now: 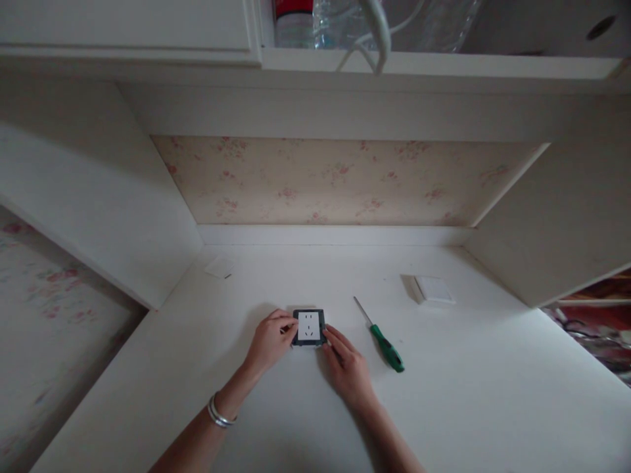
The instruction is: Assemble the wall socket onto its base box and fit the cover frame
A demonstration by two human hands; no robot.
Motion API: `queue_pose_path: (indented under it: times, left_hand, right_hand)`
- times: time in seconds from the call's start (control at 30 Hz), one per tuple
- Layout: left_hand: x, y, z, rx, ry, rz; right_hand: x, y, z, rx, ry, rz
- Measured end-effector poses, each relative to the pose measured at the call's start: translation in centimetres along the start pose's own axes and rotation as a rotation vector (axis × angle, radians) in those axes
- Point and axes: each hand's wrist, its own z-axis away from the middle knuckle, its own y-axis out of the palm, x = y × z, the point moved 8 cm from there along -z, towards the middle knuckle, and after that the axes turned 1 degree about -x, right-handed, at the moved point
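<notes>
A wall socket (309,326) with a white face and a dark frame is between my two hands, just above or on the white desk. My left hand (270,341) pinches its left edge, thumb and forefinger close together near the frame. Along the right edge, my right hand (346,368) grips the socket with its fingers. A screwdriver (386,346) with a green handle lies to the right of my right hand, its metal tip pointing away to the upper left.
A white square plate or switch cover (434,290) lies at the back right. Toward the back left is a thin, pale square piece (219,266). A shelf (434,64) overhead holds plastic bottles, and a white cable (378,36) hangs over its edge. Side panels flank the desk (444,420).
</notes>
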Motion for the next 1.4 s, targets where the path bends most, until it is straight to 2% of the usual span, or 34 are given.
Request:
queue_pose_path:
  times: [0.23,1.0,1.17,1.3,1.4]
  left_hand:
    - [0.5,0.3,-0.2,0.08,-0.026,0.087]
    - [0.9,0.0,-0.2,0.022,-0.058,0.112]
    - [1.7,0.3,-0.2,0.011,-0.113,0.171]
    - [2.8,0.9,-0.2,0.002,-0.228,0.257]
    - [2.7,1.0,-0.2,0.012,-0.217,0.256]
  right_hand:
    - [-0.1,0.0,0.1,0.005,0.004,-0.005]
    - [0.1,0.0,0.0,0.005,-0.002,-0.013]
    - [0.1,0.0,0.0,0.003,-0.006,-0.005]
    - [0.1,-0.1,0.0,-0.009,-0.008,-0.001]
    - [0.1,-0.1,0.0,-0.003,-0.002,0.0]
